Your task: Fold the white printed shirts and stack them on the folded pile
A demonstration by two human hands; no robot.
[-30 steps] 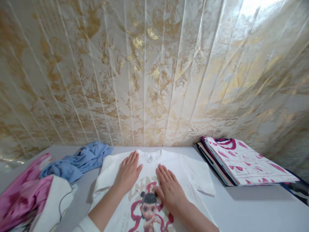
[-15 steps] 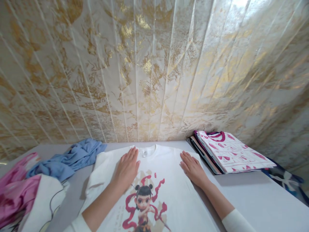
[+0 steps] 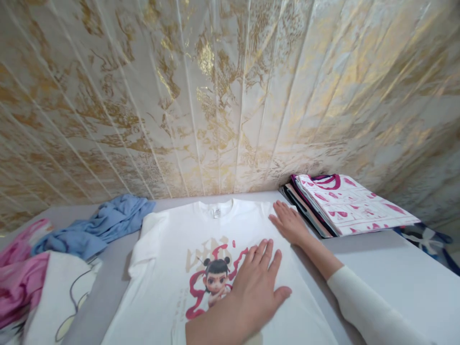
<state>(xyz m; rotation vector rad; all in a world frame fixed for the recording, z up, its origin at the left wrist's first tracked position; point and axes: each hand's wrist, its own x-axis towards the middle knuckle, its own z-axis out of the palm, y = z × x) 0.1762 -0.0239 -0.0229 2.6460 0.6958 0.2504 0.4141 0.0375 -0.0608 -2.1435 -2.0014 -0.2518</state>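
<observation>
Head view. A white cotton T-shirt with a red cartoon-figure print (image 3: 187, 258) lies spread flat, front up, on the grey worktop (image 3: 402, 282), collar toward the gold-patterned wall covering (image 3: 230, 96). The left hand (image 3: 257, 282) rests palm down, fingers spread, just right of the print. The right hand (image 3: 289, 224) lies flat, fingers extended, on the shirt's right shoulder, holding nothing. A stack of folded patterned shirts (image 3: 345, 203) sits at right; a crumpled blue garment (image 3: 104, 225) and a pink-and-white pile of clothes (image 3: 32, 282) lie at left.
</observation>
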